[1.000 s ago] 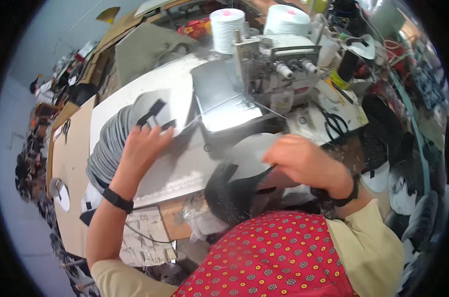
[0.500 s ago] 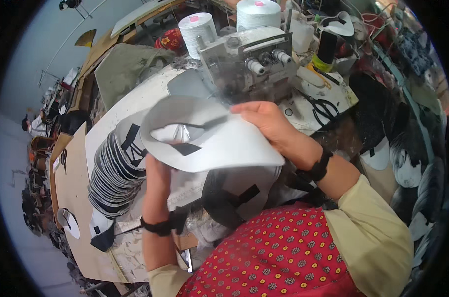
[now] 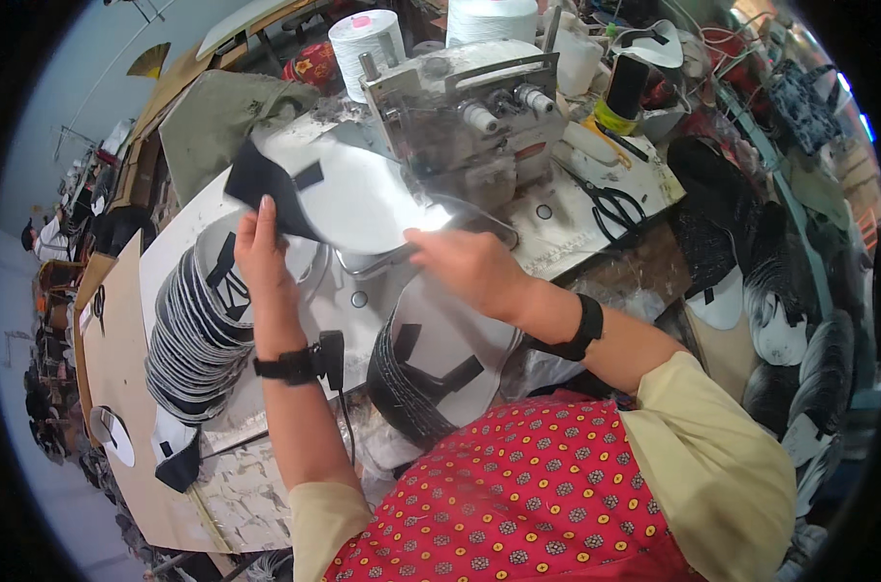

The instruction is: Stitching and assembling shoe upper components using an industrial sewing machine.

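Note:
A curved, flexible white piece [image 3: 348, 194] with a black end and a small black patch is held up in front of the sewing machine [image 3: 474, 131]. My left hand [image 3: 263, 247] grips its black end, the fingers closed at the edge. At the other end, my right hand [image 3: 470, 272] pinches the white edge close to the machine's plate; this hand is slightly blurred. Left of my left forearm stands a tall stack of similar pieces [image 3: 193, 335], white with dark edges. Another pile of white and black pieces [image 3: 440, 359] lies between my forearms.
Two white thread cones [image 3: 368, 58] stand behind the machine. Black-handled scissors [image 3: 610, 209] lie on the table to its right, near a dark phone-like object [image 3: 627, 87]. A grey-green cloth [image 3: 222, 131] is at the back left. More stacked pieces [image 3: 814, 378] fill the right side.
The held piece has swung round, its black end now at the left in my left hand. Both hands have shifted: the left up and leftward, the right leftward and lower. The lower pile is now more exposed.

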A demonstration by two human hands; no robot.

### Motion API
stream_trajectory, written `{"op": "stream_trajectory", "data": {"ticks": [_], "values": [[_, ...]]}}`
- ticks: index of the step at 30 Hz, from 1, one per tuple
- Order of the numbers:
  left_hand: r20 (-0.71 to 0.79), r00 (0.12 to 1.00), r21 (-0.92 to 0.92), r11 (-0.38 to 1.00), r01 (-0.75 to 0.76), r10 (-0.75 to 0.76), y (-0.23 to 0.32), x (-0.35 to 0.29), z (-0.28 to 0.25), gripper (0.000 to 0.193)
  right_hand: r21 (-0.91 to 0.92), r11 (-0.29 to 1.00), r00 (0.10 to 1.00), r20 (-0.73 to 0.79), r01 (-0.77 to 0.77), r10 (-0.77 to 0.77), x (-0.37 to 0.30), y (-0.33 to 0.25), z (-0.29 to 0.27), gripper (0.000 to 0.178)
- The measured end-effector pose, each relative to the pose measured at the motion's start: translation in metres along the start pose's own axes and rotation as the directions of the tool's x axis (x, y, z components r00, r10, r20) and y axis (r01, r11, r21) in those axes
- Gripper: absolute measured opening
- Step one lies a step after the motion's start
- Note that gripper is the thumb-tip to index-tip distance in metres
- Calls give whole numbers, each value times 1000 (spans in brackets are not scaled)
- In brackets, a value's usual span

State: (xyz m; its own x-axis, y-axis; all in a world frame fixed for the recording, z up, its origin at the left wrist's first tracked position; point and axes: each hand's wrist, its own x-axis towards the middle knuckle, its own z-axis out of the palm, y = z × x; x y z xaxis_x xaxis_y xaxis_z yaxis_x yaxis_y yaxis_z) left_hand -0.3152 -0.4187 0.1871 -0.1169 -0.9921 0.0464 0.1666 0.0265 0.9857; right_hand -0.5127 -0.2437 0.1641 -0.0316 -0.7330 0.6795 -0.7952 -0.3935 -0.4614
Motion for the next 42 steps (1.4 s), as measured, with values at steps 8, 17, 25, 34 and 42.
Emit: {"op": "stream_trajectory", "data": {"ticks": [8, 17, 25, 34, 42], "values": [[427, 753, 402, 851, 338, -501, 53, -116, -4, 40, 1, 989, 989, -12, -148, 148, 14, 7, -23, 25], [575, 803, 314, 949, -40, -156, 37, -97, 18, 29, 631, 607, 875, 334, -484, 351, 22, -19, -55, 13], [402, 626, 705, 210, -677, 669, 41, -83, 38, 49, 319, 941, 994, 20, -110, 109, 36, -24, -37, 13], [598, 800, 270, 952, -141, -51, 18, -57, 45, 52, 364, 902, 973, 109, -231, 205, 11, -7, -40, 26], [608, 747, -294, 951, -100, 267, -10, -25, 8, 34, 352, 933, 982, 139, 72, -128, -14, 3, -49, 17]]}}
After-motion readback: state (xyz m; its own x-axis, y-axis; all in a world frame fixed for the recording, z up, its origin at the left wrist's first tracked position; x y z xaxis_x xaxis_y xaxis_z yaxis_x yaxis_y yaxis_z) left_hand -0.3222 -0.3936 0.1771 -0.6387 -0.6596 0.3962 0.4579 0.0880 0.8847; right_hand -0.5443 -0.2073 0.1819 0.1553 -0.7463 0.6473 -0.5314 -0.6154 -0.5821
